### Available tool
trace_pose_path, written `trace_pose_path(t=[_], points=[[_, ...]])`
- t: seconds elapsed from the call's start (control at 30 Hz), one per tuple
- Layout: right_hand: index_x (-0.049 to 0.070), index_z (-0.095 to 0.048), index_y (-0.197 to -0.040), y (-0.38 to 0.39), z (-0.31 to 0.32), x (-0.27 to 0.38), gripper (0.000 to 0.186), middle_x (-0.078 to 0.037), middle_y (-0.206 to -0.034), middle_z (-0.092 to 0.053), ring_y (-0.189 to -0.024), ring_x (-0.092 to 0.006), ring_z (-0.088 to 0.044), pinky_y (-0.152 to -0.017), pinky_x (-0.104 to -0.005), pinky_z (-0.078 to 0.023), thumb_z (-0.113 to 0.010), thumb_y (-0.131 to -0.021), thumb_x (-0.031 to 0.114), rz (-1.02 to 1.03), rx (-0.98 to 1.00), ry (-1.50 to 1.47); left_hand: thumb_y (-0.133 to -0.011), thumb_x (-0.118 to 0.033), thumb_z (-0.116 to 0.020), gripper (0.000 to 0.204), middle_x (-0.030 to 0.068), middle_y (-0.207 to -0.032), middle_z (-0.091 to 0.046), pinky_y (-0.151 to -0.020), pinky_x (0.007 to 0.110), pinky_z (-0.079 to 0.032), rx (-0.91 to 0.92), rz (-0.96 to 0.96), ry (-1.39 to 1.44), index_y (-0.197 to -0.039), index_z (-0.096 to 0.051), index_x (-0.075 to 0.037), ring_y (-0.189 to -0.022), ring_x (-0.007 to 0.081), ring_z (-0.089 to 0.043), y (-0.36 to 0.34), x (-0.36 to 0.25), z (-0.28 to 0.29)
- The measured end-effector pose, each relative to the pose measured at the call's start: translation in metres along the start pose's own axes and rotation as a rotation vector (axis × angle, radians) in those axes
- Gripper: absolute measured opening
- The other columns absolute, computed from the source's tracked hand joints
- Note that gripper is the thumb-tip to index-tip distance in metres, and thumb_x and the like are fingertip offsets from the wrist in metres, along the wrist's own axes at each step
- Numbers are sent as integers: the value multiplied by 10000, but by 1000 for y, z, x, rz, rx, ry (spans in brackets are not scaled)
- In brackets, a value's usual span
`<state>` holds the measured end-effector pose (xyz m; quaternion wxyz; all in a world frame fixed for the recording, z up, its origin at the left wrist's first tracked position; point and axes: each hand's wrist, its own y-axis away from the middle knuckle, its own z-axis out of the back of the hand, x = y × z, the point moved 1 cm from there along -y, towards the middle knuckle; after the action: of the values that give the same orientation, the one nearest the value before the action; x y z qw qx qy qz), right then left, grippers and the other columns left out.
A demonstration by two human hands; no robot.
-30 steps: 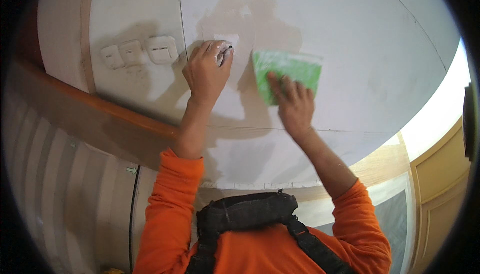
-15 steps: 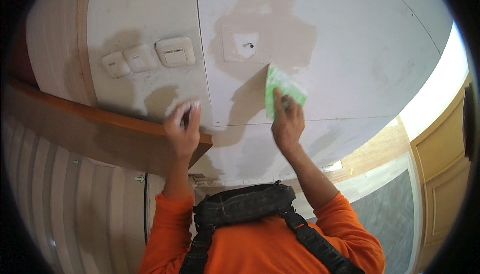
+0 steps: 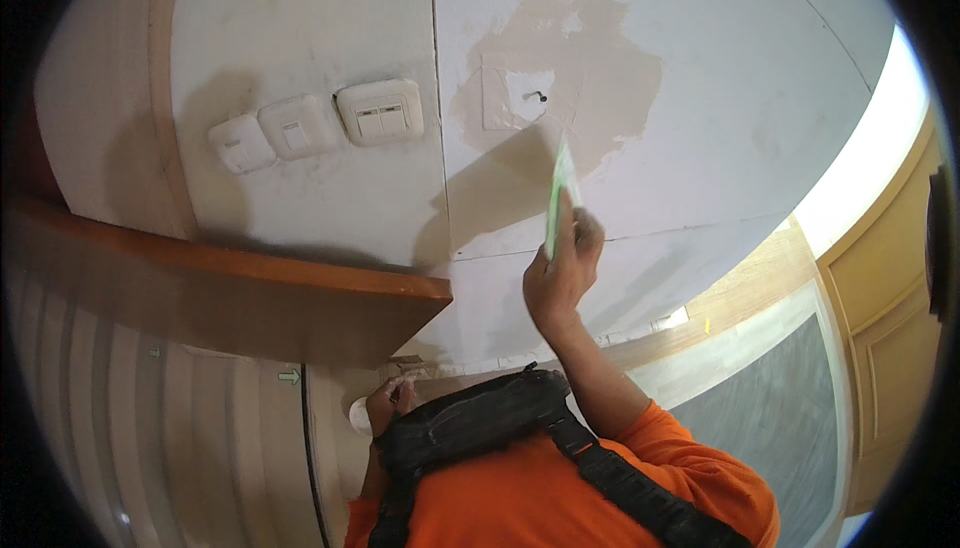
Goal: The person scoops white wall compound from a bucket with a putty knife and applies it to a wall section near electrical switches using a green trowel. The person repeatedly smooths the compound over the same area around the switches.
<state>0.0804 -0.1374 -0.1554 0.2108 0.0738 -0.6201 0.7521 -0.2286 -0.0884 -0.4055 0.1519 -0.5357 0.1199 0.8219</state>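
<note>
My right hand (image 3: 565, 273) is closed round a green plastic putty spreader (image 3: 557, 206) with whitish smears on its blade. The spreader is seen nearly edge-on, just below a beige putty patch (image 3: 620, 78) on the white wall (image 3: 720, 98). Within that patch is a squarish outline around a white spot with a small dark hole (image 3: 540, 98). My left hand (image 3: 390, 403) is low, beside the black chest pouch (image 3: 470, 418) that partly hides it. Its fingers are bent together and whitish at the tips; what they hold, if anything, cannot be made out. Close by shows a white round thing (image 3: 359, 416).
Three white switch plates (image 3: 382, 113) sit on the wall left of a vertical panel seam. A brown wooden ledge (image 3: 300, 288) juts out below them. Stair-like strips (image 3: 150, 418) lie at lower left; a panelled wooden door (image 3: 890, 348) stands at right.
My left hand has dropped from in front of the wall to beside the pouch. My right hand has turned the spreader from showing its broad face to nearly edge-on. The view has shifted slightly.
</note>
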Motion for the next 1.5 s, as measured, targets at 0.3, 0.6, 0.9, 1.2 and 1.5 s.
trace_pose_path(t=[0.3,0.6,0.9,1.2,1.5], points=[[131,-616,-1407,22,-29,53,750,-173,-1177,-596,-1029,-347,-626,-848,-395,-546,-604,-711,-146,33,166,-70,-983,-337,-624,352,79,-878,-726,-738,323,-533,241,169,-87,-1095,-718,-16,-781,150,-665,9,54,36],[162,-555,-1463,9,-37,60,830,-171,-1198,-594,-1067,-358,-614,-866,-418,-538,-602,-695,-150,8,157,14,-986,-329,-617,350,80,-898,-724,-753,323,-530,318,233,-115,-1107,-712,-14,-801,153,-664,12,82,49],[131,-515,-1481,-37,-29,76,801,-163,-1181,-572,-1047,-358,-620,-799,-426,-555,-591,-733,-143,18,19,33,-990,-320,-611,347,82,-918,-721,-769,323,-527,345,256,-118,-1118,-706,-12,-820,156,-662,3,89,43],[168,-611,-1406,-39,-16,81,736,-137,-1154,-610,-1020,-325,-639,-798,-389,-560,-609,-730,-122,36,30,66,-993,-312,-605,345,84,-938,-719,-784,322,-524,359,295,-117,-1130,-700,-10,-839,158,-661,-3,93,39],[192,-617,-1398,-33,-23,84,747,-100,-1158,-607,-1019,-289,-626,-778,-384,-556,-648,-717,-112,133,84,65,-996,-304,-598,343,85,-958,-717,-800,322,-521,392,298,-118,-1142,-694,-8,-858,161,-660,-8,89,35]])
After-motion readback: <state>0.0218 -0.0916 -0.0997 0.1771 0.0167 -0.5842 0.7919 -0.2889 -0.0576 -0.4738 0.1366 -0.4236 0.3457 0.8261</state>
